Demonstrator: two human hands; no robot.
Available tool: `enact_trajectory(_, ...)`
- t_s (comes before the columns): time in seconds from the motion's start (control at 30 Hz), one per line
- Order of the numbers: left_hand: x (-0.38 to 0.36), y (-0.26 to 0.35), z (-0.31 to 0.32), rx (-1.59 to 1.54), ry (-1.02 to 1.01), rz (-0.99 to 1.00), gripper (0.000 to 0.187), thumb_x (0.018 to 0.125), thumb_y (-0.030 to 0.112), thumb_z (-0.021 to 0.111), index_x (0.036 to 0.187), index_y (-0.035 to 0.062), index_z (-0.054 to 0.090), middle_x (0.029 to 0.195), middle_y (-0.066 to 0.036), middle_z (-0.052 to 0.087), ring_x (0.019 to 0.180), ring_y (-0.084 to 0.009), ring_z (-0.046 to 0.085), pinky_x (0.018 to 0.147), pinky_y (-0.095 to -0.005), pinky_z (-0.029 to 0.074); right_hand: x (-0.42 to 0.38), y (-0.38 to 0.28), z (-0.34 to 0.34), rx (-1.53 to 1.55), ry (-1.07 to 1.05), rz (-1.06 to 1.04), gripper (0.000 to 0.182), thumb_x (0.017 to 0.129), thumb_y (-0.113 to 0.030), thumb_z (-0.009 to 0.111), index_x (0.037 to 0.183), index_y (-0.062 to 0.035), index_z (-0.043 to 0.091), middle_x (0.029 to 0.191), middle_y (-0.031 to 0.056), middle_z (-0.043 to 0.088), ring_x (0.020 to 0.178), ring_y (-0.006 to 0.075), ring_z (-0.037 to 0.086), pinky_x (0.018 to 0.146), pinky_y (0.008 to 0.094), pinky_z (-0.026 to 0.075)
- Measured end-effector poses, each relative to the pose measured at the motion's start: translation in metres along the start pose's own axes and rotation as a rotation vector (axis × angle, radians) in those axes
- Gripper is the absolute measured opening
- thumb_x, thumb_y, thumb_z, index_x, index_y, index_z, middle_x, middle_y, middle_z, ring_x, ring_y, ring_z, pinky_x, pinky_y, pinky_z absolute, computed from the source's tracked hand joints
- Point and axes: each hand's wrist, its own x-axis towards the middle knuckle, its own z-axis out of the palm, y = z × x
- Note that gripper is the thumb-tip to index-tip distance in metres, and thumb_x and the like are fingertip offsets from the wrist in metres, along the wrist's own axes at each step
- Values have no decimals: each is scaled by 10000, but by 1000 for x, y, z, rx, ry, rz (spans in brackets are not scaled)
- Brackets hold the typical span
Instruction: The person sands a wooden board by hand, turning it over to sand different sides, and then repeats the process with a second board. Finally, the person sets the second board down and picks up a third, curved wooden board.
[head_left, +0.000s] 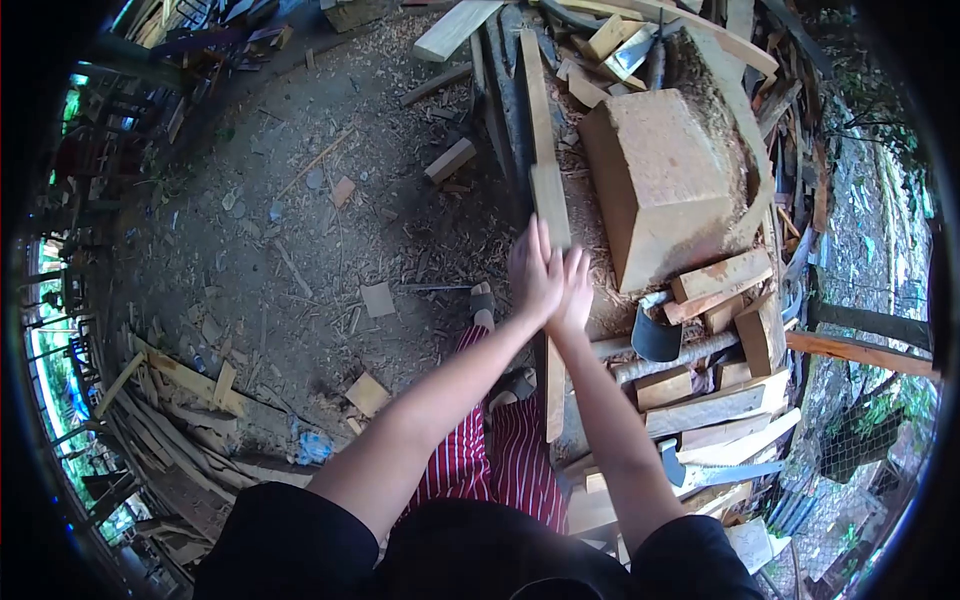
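Note:
In the head view my left hand (535, 275) and my right hand (571, 292) are pressed close together at the middle. They grip the near end of a short, pale wooden block (549, 200), though my fingers partly hide the contact. The block lies along a long, narrow wooden strip (537, 100), whose near end (554, 390) shows below my wrists. Both hands look closed around the block, with some fingertips pointing forward. Just right of them stands a large, angular wooden block (655, 165).
A handsaw (730, 474) and a dark curved blade (656, 335) lie among wood offcuts (720, 275) at right. Shavings and scraps cover the dirt floor (260, 200). Wood is stacked at lower left (180, 430). My feet are below the strip.

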Motion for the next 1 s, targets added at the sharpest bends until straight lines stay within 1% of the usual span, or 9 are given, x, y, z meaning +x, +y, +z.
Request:
enact_trajectory(0.2, -158, 8, -24, 80, -137, -86, 678, 897, 189, 513, 1469, -1, 204, 1353, -250, 437, 1202, -406, 443, 1029, -481, 341, -157, 1, -13, 29, -162, 42, 404, 833, -210, 521, 1196, -35, 539, 1202, 221, 507, 1045, 343, 527, 822, 395, 482)
enact_trajectory(0.4, -240, 30, -47, 98, -246, -222, 713, 917, 258, 502, 1473, -14, 147, 1316, -301, 436, 1174, -441, 467, 997, -469, 380, -245, 0, -26, 15, -212, 28, 605, 847, -225, 503, 1436, -230, 365, 1169, 225, 509, 912, 323, 536, 717, 379, 464)
enact_trajectory(0.43, -238, 30, -46, 84, -249, -239, 721, 918, 272, 506, 1473, -14, 145, 1285, -307, 449, 1163, -447, 469, 993, -466, 381, -243, 2, -27, 9, -247, 10, 538, 838, -227, 506, 1369, -168, 439, 1148, 217, 517, 904, 315, 533, 725, 383, 457)
enact_trajectory(0.53, -219, 25, -37, 79, -205, -254, 701, 930, 262, 493, 1469, -21, 146, 1276, -295, 456, 1138, -446, 478, 988, -467, 382, -218, 7, -27, 77, -308, 14, 449, 832, -228, 506, 1261, -96, 503, 1138, 215, 520, 919, 310, 529, 757, 397, 443)
enact_trajectory(0.6, -181, 21, -26, 55, -141, -234, 616, 945, 191, 475, 1445, -47, 206, 1321, -267, 441, 1196, -411, 442, 1026, -469, 343, -174, 10, -21, 84, -206, -25, 353, 818, -220, 509, 1127, -51, 534, 1084, 196, 518, 946, 311, 519, 781, 407, 423)
enact_trajectory(0.67, -130, 13, -17, 62, -108, -170, 601, 939, 192, 492, 1441, -21, 241, 1340, -261, 429, 1203, -414, 438, 1036, -472, 334, -117, 7, -28, 79, -272, 0, 384, 822, -222, 509, 1166, -53, 528, 1109, 206, 517, 959, 316, 517, 786, 401, 421)
enact_trajectory(0.83, 12, 0, -1, 89, 6, -46, 592, 927, 238, 527, 1398, -50, 315, 1331, -279, 447, 1236, -415, 431, 1058, -473, 316, 21, 1, -13, 65, -94, -53, 356, 809, -213, 522, 1136, -73, 515, 990, 131, 511, 954, 274, 520, 780, 365, 429)
enact_trajectory(0.93, 99, -5, 6, 92, 64, -8, 532, 895, 213, 577, 1332, -51, 430, 1299, -264, 498, 1210, -405, 473, 1042, -449, 357, 103, -7, -12, -44, -24, -81, 604, 827, -193, 518, 1403, -212, 337, 962, 114, 510, 882, 260, 537, 662, 344, 462)
enact_trajectory(1.0, 152, -11, 12, 93, 89, 20, 525, 871, 218, 597, 1301, -55, 468, 1261, -268, 527, 1178, -411, 495, 1022, -457, 374, 152, -9, -1, -74, 42, -91, 615, 842, -197, 515, 1422, -236, 317, 958, 114, 510, 870, 264, 541, 666, 357, 477)
